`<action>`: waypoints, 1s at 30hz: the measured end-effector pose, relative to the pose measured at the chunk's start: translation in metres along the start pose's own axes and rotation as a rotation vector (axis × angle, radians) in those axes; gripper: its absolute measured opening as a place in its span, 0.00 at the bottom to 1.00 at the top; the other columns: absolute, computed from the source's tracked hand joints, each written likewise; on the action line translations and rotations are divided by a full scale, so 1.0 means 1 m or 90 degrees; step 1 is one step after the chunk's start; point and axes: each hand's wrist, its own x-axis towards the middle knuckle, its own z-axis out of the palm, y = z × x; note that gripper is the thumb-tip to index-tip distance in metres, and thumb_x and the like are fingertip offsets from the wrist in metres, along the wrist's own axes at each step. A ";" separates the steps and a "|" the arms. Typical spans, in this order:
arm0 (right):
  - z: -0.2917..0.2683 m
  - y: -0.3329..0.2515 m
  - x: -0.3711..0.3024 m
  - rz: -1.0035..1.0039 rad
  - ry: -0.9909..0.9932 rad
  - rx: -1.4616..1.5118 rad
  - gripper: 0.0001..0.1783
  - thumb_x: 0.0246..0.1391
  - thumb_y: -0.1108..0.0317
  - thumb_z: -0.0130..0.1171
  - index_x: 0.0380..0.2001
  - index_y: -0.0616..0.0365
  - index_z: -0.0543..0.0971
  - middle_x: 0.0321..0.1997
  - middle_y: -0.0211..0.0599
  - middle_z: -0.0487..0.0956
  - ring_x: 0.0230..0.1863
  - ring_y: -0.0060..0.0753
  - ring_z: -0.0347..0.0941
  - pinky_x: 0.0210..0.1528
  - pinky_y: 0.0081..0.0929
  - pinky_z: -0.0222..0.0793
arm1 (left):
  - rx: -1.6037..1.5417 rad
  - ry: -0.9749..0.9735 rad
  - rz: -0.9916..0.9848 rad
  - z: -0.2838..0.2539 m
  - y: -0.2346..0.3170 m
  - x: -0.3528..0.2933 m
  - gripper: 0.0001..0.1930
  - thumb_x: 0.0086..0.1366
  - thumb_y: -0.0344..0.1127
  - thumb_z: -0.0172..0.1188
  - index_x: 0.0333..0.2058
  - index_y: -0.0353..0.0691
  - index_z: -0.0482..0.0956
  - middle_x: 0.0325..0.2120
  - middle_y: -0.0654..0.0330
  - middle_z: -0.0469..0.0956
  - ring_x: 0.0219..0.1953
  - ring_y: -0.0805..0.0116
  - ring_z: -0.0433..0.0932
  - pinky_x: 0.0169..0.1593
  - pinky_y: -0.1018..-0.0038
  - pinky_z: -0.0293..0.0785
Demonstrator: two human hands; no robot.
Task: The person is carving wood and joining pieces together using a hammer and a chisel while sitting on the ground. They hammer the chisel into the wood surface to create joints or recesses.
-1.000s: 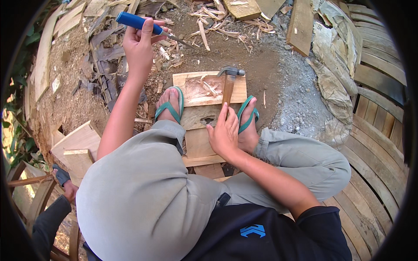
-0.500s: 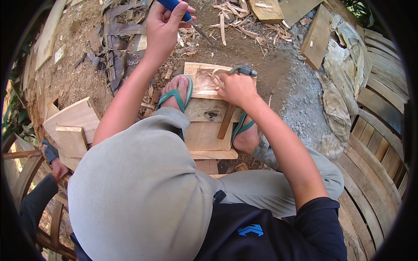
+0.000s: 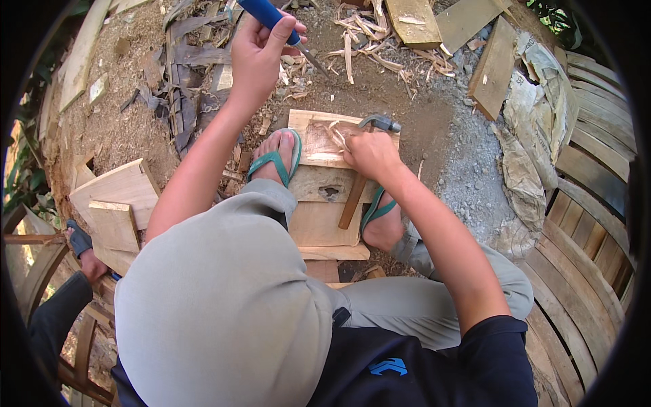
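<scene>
In my raised left hand (image 3: 261, 57) is a blue-handled chisel (image 3: 271, 19), its thin metal blade slanting down to the right, clear of the wood. A pale wood block (image 3: 308, 157) with a rough shallow recess lies between my feet. My right hand (image 3: 371, 154) is closed round the shaft of a hammer (image 3: 352, 203) over the block's right side. The hammer's metal head sticks out beyond the hand and the handle points back toward me. Curled wood shavings (image 3: 335, 134) lie at my right fingertips in the recess; whether the fingers pinch them is hard to see.
My green-strapped sandals (image 3: 277, 163) flank the block, above more stacked boards (image 3: 325, 220). Shavings (image 3: 366, 41) and offcuts (image 3: 415, 20) litter the ground beyond. Crumpled sacking (image 3: 522, 156) and curved slats (image 3: 576, 271) lie right. Cut boards (image 3: 122, 193) and another person's foot (image 3: 91, 263) are left.
The whole view has shifted slightly, so the ground and block sit a little lower. My right fingers stay at the recess with the hammer, and the chisel remains raised in my left hand.
</scene>
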 end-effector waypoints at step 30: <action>-0.130 0.020 0.001 0.147 -0.176 0.500 0.18 0.64 0.55 0.62 0.45 0.58 0.88 0.23 0.23 0.73 0.24 0.18 0.63 0.27 0.25 0.59 | -0.001 0.018 0.003 -0.010 -0.004 0.005 0.16 0.76 0.44 0.58 0.50 0.37 0.74 0.40 0.56 0.85 0.42 0.66 0.86 0.40 0.73 0.86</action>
